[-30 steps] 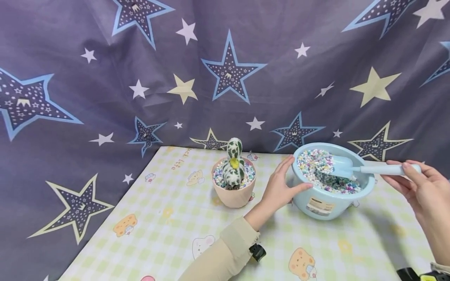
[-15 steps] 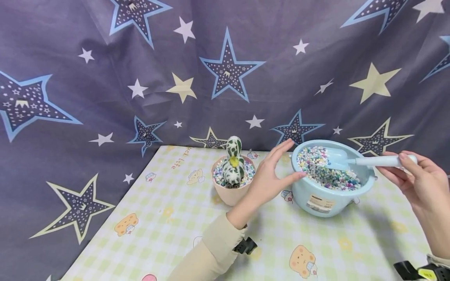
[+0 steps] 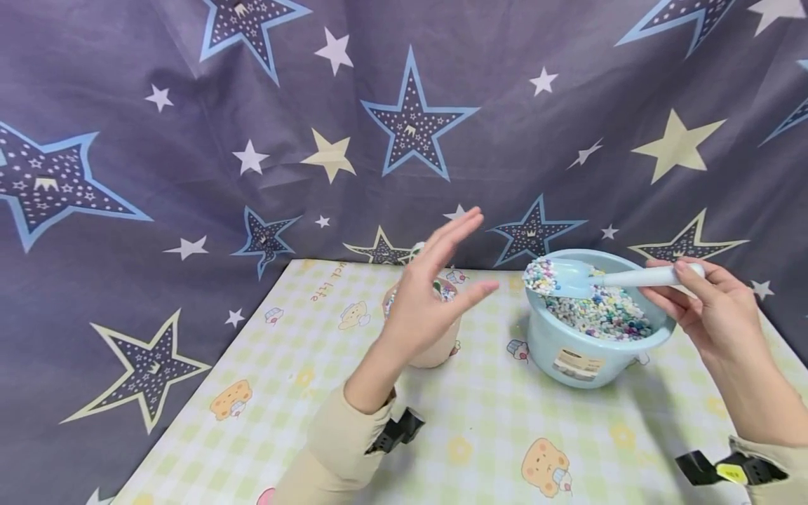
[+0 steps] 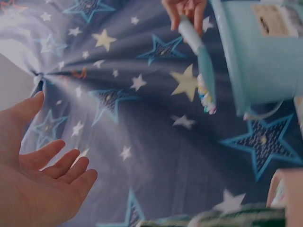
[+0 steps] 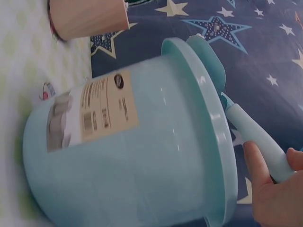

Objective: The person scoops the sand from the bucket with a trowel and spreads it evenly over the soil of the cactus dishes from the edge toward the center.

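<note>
My right hand [image 3: 726,308] grips the pale handle of a light blue scoop [image 3: 574,279], held level above the left part of a blue bucket [image 3: 568,361]. Colourful pebbles lie on the scoop's blade, and more of them [image 3: 600,315] fill the lower part of the bucket. My left hand [image 3: 423,301] is raised with its fingers extended and holds nothing. It hovers in front of a pink flowerpot [image 3: 435,354] and hides most of the plant in it. In the left wrist view, the green plant [image 4: 241,217] shows at the bottom edge, blurred.
A checked cloth [image 3: 480,435] with cartoon prints covers the table. Behind it hangs a dark curtain [image 3: 284,182] with stars. The bucket's front carries a paper label [image 5: 109,104]. A black wrist strap [image 3: 394,429] sits on my left sleeve.
My left hand has left the bucket's rim and moved left, in front of the flowerpot. My right hand has lifted the loaded scoop out of the pebbles and shifted it left.
</note>
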`<state>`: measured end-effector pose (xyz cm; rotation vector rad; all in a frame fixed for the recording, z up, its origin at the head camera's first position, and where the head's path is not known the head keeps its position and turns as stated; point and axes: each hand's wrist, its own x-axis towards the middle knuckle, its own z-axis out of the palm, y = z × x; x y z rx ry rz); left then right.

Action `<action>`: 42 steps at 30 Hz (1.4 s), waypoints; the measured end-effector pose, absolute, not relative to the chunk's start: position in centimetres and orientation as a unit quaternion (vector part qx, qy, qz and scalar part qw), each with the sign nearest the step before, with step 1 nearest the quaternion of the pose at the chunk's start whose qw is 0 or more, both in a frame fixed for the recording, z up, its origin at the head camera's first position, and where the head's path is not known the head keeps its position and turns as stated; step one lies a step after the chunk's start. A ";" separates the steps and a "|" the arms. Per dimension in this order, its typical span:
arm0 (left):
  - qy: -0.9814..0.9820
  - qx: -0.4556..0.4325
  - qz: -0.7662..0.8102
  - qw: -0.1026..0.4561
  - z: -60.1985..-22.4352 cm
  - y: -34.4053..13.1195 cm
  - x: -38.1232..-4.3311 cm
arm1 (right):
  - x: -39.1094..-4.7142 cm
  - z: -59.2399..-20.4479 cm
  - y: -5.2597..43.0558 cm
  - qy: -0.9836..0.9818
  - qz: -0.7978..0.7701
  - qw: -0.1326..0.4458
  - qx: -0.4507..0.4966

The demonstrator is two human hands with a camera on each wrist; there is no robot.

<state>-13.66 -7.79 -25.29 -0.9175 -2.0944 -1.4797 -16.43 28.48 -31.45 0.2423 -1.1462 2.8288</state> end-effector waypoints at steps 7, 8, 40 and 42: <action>-0.738 -0.300 -0.558 0.231 -24.7 -11.3 -14.4 | -17.2 -31.2 26.8 -0.353 0.931 -0.014 0.088; -0.739 -0.292 -0.559 0.236 -24.8 -11.8 -14.6 | -17.2 -31.2 26.5 -0.355 0.930 -0.019 0.089; -0.817 -0.139 -0.558 0.045 -37.3 -21.2 -20.4 | -19.4 -30.5 19.8 -0.462 0.878 -0.104 0.072; -0.820 -0.141 -0.554 0.021 -38.0 -21.2 -20.5 | -19.6 -30.5 19.6 -0.467 0.875 -0.107 0.070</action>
